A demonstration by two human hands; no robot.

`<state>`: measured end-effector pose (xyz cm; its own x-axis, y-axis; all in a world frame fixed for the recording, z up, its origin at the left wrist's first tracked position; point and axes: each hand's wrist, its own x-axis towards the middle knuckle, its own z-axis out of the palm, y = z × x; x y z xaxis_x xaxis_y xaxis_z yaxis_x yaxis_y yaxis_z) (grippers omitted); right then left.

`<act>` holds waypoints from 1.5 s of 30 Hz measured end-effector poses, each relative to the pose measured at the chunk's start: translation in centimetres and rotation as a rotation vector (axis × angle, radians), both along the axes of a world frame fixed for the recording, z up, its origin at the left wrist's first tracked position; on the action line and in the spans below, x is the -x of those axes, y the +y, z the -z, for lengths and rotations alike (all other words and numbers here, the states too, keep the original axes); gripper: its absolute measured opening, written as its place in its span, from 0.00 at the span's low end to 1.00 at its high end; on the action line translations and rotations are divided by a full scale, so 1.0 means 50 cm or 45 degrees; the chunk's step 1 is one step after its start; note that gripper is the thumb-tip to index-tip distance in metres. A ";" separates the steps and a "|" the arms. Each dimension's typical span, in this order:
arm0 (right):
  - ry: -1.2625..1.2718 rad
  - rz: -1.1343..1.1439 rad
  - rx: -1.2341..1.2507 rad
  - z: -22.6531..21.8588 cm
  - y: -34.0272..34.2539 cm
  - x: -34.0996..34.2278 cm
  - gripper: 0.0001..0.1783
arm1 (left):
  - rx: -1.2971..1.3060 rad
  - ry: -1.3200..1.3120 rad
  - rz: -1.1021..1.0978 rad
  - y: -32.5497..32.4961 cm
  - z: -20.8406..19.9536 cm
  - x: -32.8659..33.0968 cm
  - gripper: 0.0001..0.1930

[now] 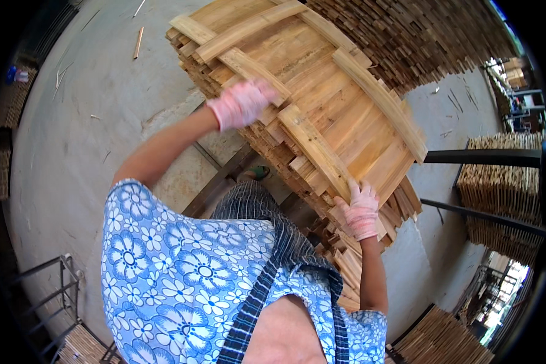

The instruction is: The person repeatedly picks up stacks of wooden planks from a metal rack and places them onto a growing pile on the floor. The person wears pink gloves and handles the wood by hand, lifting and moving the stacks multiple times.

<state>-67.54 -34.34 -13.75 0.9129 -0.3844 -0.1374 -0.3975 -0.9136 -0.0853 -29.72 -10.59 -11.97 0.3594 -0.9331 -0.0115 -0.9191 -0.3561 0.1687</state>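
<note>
A tall stack of light wooden planks (355, 124) stands in front of me, with several planks laid crosswise on its top layer. My right hand (361, 212), in a pinkish-white glove, grips the near end of a crosswise wooden plank (314, 148) at the stack's near edge, with the thumb and fingers about its end. My left hand (246, 103), gloved alike, is at the left edge of the stack, over or beside another crosswise plank (255, 71). Motion smears its fingers, so their grip is unclear.
Behind the stack rises a big pile of darker wood strips (415, 36). More bundled wood (500, 188) stands at the right, near dark metal bars (482, 158). A metal rack (64, 285) is at the lower left. Loose sticks (139, 42) lie on the concrete floor (103, 121).
</note>
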 end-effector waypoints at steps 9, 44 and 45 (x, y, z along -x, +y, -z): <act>-0.069 -0.059 -0.001 -0.016 0.059 0.011 0.42 | -0.801 -0.126 0.171 -0.114 -0.079 -0.112 0.41; -0.048 2.199 0.319 0.079 0.704 0.782 0.14 | -0.844 0.824 2.267 -0.076 0.228 1.038 0.36; 0.136 2.365 0.353 0.045 0.733 0.842 0.11 | -1.049 0.804 2.321 -0.062 0.215 1.069 0.37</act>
